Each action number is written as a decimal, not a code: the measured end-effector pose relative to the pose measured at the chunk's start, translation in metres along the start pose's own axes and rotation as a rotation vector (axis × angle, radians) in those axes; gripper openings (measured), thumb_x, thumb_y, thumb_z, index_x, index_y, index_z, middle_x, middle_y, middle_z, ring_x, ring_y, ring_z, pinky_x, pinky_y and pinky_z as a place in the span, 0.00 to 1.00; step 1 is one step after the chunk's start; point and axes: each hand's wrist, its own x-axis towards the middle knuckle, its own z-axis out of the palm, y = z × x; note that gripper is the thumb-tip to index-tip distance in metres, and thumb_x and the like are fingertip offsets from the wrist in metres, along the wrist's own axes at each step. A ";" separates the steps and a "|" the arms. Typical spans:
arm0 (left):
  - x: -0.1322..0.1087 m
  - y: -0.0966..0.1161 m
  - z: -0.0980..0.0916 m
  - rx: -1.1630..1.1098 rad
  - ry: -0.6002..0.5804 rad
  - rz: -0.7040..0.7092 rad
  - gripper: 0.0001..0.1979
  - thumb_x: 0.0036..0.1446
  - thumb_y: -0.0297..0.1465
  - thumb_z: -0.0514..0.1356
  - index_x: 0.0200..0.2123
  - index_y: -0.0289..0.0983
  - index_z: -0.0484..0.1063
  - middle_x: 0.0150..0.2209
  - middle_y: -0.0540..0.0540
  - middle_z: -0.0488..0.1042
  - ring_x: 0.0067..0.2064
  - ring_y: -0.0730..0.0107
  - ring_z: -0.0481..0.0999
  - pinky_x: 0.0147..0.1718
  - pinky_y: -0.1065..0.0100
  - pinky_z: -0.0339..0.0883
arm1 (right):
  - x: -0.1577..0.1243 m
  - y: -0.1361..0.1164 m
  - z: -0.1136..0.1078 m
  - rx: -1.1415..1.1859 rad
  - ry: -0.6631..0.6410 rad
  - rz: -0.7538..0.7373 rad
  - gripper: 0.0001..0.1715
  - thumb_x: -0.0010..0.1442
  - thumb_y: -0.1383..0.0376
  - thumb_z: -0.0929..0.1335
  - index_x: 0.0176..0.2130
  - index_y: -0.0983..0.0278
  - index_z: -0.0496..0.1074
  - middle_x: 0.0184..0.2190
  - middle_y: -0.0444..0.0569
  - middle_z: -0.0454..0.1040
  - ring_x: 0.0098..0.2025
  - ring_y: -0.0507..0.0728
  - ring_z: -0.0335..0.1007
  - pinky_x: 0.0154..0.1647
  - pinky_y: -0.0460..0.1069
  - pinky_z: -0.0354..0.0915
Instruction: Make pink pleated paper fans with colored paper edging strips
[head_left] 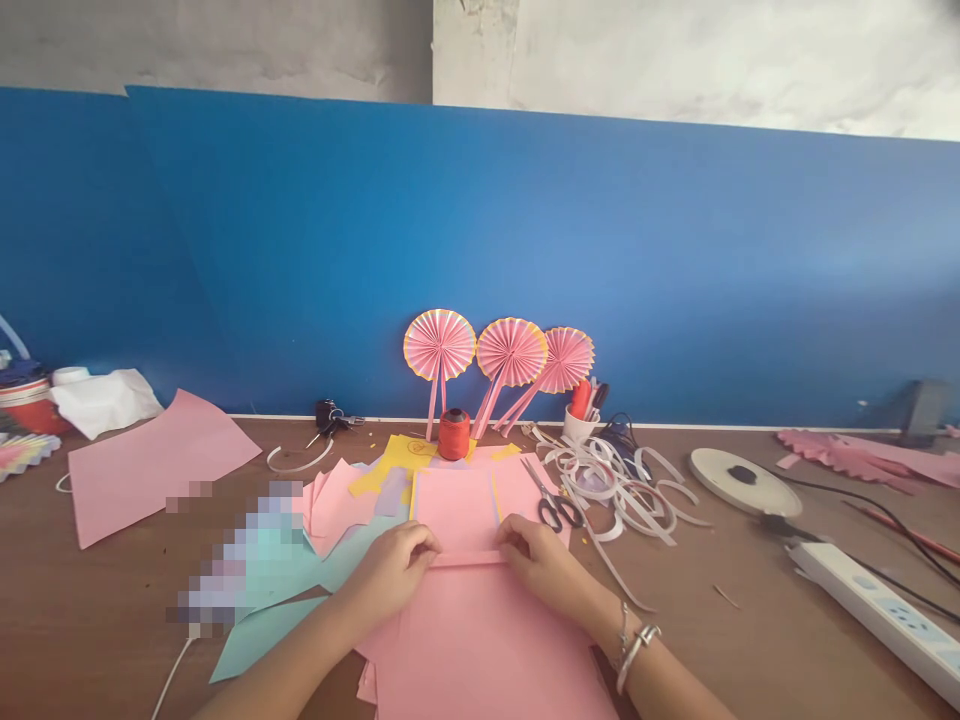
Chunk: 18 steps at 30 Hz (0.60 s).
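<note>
Both hands are on a pink sheet of paper [457, 508] with yellow and lilac strips along its sides. Its near edge carries a narrow folded band. My left hand [405, 560] pinches the left end of that band, and my right hand [529, 555] pinches the right end. Underneath and toward me lie larger pink sheets [495, 650]. Scissors [559, 508] with black handles rest just beyond my right hand. A spool of red thread [454, 435] stands past the sheet. Teal paper [277, 570] lies left of my left hand.
Three pleated pink paper fans [440, 345] lean against the blue partition [480, 220]. Curled white paper strips [622, 490] pile up at right, near a white cup [579, 424], a round pale disc [742, 480] and a power strip [877, 610]. Another pink sheet [157, 465] lies left.
</note>
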 end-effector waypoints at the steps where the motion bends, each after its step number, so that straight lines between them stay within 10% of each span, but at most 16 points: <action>1: 0.000 0.000 0.000 0.005 0.000 -0.010 0.08 0.53 0.28 0.51 0.29 0.40 0.70 0.33 0.49 0.75 0.36 0.66 0.73 0.35 0.68 0.64 | 0.000 0.000 0.000 -0.007 0.004 -0.001 0.08 0.52 0.73 0.59 0.29 0.64 0.65 0.24 0.43 0.66 0.27 0.51 0.61 0.28 0.45 0.55; 18: 0.002 0.001 0.001 0.023 0.025 -0.020 0.07 0.52 0.26 0.52 0.26 0.39 0.68 0.33 0.47 0.73 0.37 0.65 0.72 0.37 0.66 0.65 | -0.001 -0.001 0.003 -0.028 0.028 0.003 0.09 0.49 0.74 0.60 0.28 0.64 0.66 0.24 0.43 0.67 0.27 0.51 0.62 0.27 0.44 0.55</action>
